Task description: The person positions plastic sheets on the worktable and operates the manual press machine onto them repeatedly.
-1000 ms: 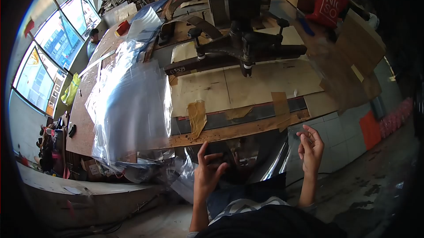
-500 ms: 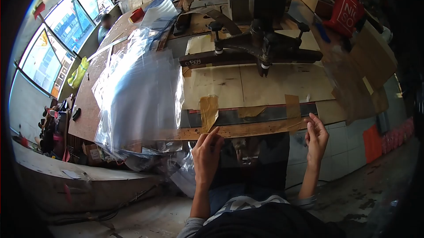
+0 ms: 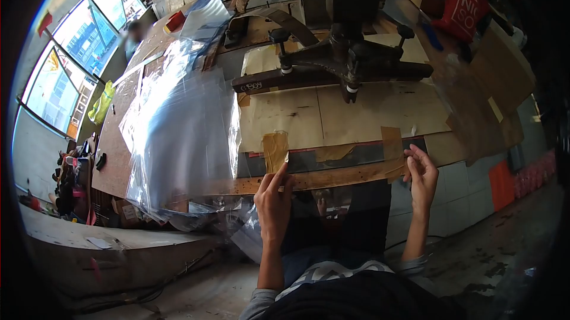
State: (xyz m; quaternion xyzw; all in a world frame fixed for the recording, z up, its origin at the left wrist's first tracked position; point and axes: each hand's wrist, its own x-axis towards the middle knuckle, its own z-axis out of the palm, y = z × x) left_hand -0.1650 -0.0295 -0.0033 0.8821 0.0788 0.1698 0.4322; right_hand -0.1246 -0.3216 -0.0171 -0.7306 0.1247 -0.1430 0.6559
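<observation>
My left hand (image 3: pixel 274 201) is at the front wooden edge (image 3: pixel 332 175) of the work surface, its fingertips close to the lower end of a strip of brown tape (image 3: pixel 275 147). Its fingers are drawn together; whether anything is between them is too small to tell. My right hand (image 3: pixel 422 178) is by the front edge farther right, beside a second tape strip (image 3: pixel 392 147), thumb and fingers brought close, with any held item not clear. Behind the tapes lies a pale board (image 3: pixel 350 115) under a dark metal press bar (image 3: pixel 332 79).
Clear plastic sheets (image 3: pixel 184 124) cover the left side of the table. A red bag (image 3: pixel 462 5) and brown cardboard (image 3: pixel 502 76) are at the right. A person (image 3: pixel 133 38) is by the windows at the far left. Orange material (image 3: pixel 502 185) hangs low right.
My left hand has moved up from below the edge to the left tape, and its spread fingers have drawn together. My right hand has risen slightly nearer the edge.
</observation>
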